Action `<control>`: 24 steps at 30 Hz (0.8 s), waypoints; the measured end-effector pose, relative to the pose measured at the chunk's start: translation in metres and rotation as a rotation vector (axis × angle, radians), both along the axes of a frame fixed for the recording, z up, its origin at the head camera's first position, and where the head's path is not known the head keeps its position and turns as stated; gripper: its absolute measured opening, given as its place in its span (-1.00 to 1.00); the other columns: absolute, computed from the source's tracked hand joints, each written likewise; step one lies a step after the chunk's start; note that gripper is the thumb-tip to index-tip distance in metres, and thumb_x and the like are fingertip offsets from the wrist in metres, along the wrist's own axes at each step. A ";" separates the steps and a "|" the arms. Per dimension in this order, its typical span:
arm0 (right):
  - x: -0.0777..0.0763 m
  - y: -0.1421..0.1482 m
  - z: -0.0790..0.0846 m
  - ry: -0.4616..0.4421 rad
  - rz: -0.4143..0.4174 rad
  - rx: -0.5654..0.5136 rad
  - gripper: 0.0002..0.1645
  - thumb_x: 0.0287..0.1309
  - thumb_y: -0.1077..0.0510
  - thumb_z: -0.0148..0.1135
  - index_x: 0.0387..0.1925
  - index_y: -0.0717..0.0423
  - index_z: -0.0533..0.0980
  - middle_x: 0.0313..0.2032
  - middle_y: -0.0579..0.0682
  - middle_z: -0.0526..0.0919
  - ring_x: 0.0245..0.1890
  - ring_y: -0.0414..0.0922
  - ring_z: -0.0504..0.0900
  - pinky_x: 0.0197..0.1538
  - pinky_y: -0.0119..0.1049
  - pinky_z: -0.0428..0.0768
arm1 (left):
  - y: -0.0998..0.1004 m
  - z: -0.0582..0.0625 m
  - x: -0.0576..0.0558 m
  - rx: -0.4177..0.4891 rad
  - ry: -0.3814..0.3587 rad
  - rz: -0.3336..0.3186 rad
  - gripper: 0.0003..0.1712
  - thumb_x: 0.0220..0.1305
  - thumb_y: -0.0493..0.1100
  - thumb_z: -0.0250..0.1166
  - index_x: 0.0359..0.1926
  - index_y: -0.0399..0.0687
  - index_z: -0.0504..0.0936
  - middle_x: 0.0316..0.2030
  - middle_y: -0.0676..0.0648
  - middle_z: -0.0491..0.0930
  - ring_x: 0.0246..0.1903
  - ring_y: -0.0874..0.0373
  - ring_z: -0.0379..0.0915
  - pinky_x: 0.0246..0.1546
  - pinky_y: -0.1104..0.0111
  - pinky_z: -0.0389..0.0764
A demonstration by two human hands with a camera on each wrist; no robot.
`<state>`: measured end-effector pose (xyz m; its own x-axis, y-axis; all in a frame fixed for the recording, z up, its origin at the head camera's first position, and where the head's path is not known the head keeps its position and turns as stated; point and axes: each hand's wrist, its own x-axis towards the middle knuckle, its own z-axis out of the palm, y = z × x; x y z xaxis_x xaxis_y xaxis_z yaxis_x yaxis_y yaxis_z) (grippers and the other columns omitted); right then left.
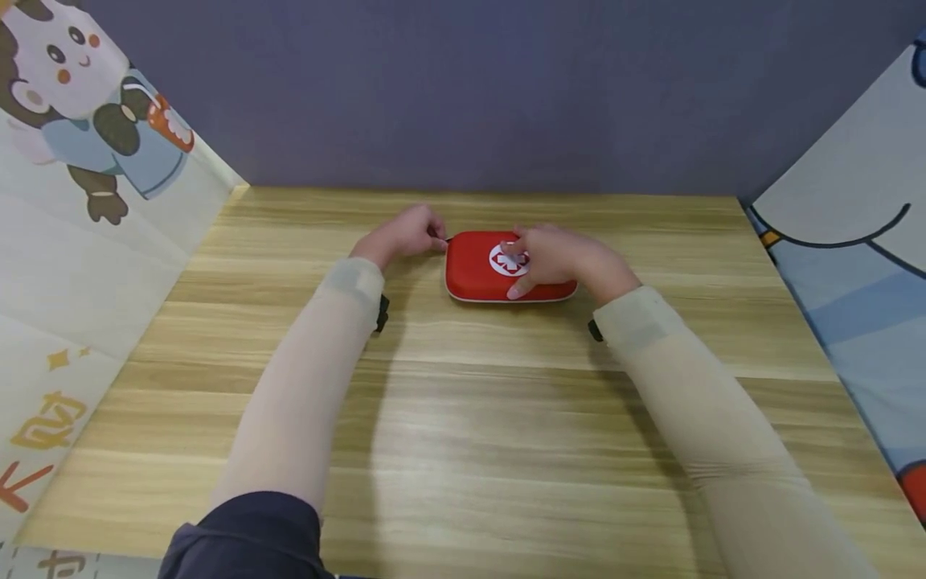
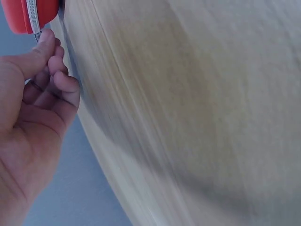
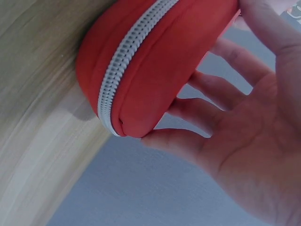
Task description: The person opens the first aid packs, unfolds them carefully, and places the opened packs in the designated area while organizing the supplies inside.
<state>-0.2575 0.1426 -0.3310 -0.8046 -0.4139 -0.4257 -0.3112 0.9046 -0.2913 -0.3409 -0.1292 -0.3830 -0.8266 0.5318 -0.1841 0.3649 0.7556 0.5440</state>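
A red zippered first-aid case (image 1: pixel 472 269) with a white emblem (image 1: pixel 499 260) lies on the wooden table. At its left end, my left hand (image 1: pixel 405 235) pinches the zipper pull (image 2: pixel 37 36) between thumb and forefinger, its other fingers curled in. The fingertips hide most of that pull. My right hand (image 1: pixel 564 257) rests across the case's right half with spread fingers, the thumb near the front edge. In the right wrist view, the fingertips touch the top of the case and the silver zipper (image 3: pixel 124 56) is closed around the visible end.
The wood-grain table (image 1: pixel 463 434) reaches back to a dark grey-blue wall (image 1: pixel 463 88). Printed cartoon panels stand on both sides, a left panel (image 1: pixel 65 289) and a right panel (image 1: pixel 854 209).
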 end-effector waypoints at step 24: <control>0.001 -0.003 0.001 0.003 0.009 0.024 0.03 0.19 -0.16 0.55 0.61 -0.15 0.30 0.71 0.16 0.00 0.67 0.30 -0.01 0.64 0.21 0.20 | -0.026 0.000 0.047 -0.008 0.054 -0.070 -0.87 0.39 -0.18 0.44 -0.33 -0.09 0.81 -0.29 -0.03 0.77 -0.27 0.12 0.54 -0.11 0.27 0.55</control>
<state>-0.2561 0.1401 -0.3300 -0.8024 -0.4103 -0.4334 -0.3198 0.9087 -0.2683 -0.2938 -0.1554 -0.3831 -0.7964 0.5872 -0.1449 0.4454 0.7315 0.5163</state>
